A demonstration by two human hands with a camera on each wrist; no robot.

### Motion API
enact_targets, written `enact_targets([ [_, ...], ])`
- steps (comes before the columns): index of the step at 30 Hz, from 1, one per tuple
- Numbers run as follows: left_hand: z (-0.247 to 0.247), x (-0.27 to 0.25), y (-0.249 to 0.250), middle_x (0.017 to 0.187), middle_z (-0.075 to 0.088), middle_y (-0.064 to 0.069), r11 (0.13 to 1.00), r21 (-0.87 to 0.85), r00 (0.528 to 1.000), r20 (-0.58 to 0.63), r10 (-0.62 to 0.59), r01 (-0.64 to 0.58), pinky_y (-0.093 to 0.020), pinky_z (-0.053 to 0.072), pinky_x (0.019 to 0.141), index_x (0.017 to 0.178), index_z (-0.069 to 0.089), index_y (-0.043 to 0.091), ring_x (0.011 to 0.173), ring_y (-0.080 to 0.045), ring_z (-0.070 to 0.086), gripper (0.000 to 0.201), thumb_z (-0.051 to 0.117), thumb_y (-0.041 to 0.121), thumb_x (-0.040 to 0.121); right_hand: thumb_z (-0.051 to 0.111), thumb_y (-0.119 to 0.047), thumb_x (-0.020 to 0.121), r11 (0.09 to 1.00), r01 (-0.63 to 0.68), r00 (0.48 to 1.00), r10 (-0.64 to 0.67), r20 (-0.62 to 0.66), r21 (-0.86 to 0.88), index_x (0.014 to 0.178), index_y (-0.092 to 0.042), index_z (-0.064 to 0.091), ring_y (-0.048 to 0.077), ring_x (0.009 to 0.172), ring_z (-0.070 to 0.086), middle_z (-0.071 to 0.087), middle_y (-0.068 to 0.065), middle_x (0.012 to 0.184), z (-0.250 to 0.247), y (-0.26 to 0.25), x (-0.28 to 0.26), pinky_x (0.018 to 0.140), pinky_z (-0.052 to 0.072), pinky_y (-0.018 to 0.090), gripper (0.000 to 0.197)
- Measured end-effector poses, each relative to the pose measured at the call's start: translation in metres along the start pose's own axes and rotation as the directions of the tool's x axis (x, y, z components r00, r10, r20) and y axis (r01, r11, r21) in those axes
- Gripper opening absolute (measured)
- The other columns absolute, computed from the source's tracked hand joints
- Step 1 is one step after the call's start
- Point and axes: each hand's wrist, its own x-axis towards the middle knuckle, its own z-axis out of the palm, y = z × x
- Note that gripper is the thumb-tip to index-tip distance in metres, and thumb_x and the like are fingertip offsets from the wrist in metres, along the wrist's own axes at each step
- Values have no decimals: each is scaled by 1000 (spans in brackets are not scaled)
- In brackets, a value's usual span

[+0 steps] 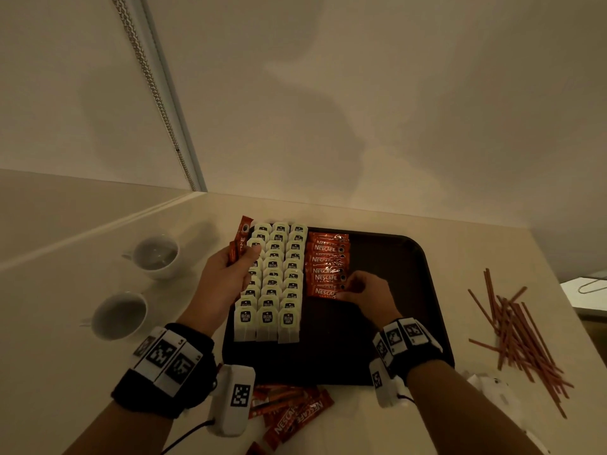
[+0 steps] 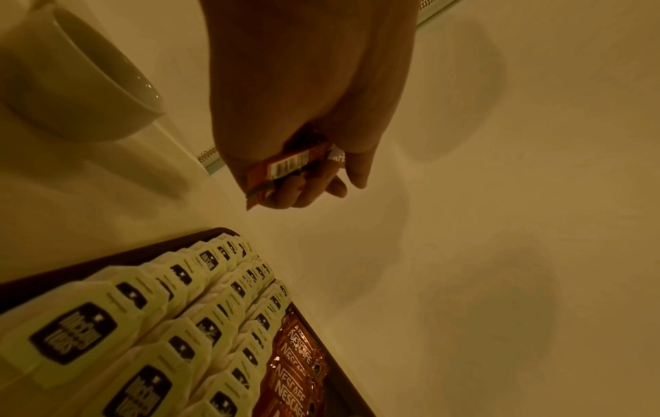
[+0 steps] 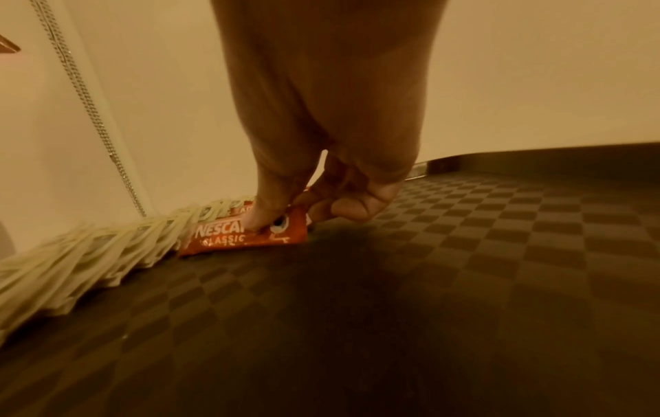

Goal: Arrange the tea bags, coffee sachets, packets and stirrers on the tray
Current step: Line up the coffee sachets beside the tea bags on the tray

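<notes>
Left hand (image 1: 230, 274) raised over white paper tea bags (image 1: 272, 284), gripping red foil coffee sticks (image 1: 241, 239). Right hand (image 1: 368, 292) lowered, pinching glossy red coffee sachet (image 1: 323, 292) flat on dark checker-textured plastic tray (image 1: 410, 290). Thin brown stirrers (image 1: 515, 336) loose on pale desk (image 1: 65, 372).

A pale counter (image 1: 387, 421) carries a dark tray (image 1: 423, 290) at centre. Two white cups (image 1: 157, 256) stand at nine o'clock, loose brown stirrers (image 1: 522, 336) lie at three, and Nescafe sachets (image 1: 289, 412) lie at six, just beside the tray.
</notes>
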Motion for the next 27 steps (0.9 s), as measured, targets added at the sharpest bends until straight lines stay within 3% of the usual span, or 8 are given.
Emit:
enact_targets([
  [8, 0, 0, -1, 55, 37, 0, 999, -28, 1000, -5, -20, 20, -17, 29, 39, 82, 54, 13, 42, -7, 31, 20, 57, 31, 92, 75, -19, 76, 1000, -22, 1000, 21, -15, -15, 93, -19, 59, 8, 95, 52, 55, -8, 100, 6, 2, 9, 84, 40, 23, 23],
  [11, 2, 2, 0, 54, 37, 4, 991, -108, 997, 39, -70, 74, -24, 29, 46, 79, 51, 18, 44, -10, 34, 19, 54, 29, 93, 74, -20, 77, 1000, -14, 1000, 13, -18, -25, 93, -19, 58, 7, 93, 52, 56, -8, 100, 8, 2, 12, 84, 42, 25, 23],
  [13, 3, 3, 2, 53, 38, 6, 976, -172, 990, 72, -120, 131, -25, 29, 48, 86, 54, 16, 45, -11, 36, 15, 49, 28, 94, 74, -20, 77, 999, 5, 1000, -6, -28, -39, 91, -20, 57, 8, 94, 52, 56, -7, 100, 9, 1, 13, 85, 43, 25, 22],
  [18, 4, 1, 4, 54, 41, 4, 944, -261, 976, 135, -172, 202, -28, 30, 55, 91, 53, 13, 48, -13, 39, 26, 37, 34, 96, 75, -19, 76, 997, 42, 997, -46, -67, -64, 87, -18, 57, 10, 94, 53, 58, -4, 101, 10, -2, 15, 83, 42, 24, 21],
  [22, 2, 0, 5, 62, 45, 0, 885, -347, 940, 251, -230, 309, -29, 30, 55, 88, 51, 14, 51, -14, 42, 20, 34, 25, 92, 75, -20, 76, 996, 48, 997, -52, -60, -77, 87, -19, 56, 10, 95, 53, 57, -4, 103, 11, -1, 16, 86, 44, 26, 21],
  [25, 2, -1, 3, 71, 56, -3, 872, -352, 929, 268, -255, 341, -30, 39, 60, 93, 56, 12, 61, -17, 53, 21, 38, 21, 96, 76, -24, 75, 996, 81, 993, -83, -85, -29, 83, -20, 56, 10, 91, 56, 59, -4, 99, 9, -4, 14, 88, 50, 32, 22],
  [27, 7, -1, 4, 78, 60, -7, 851, -407, 938, 236, -254, 333, -33, 48, 71, 97, 57, 8, 73, -21, 60, 19, 40, 17, 98, 73, -28, 78, 982, 162, 984, -154, -89, 93, 82, -20, 56, 10, 86, 59, 61, -5, 94, 5, -19, 7, 82, 54, 32, 20],
])
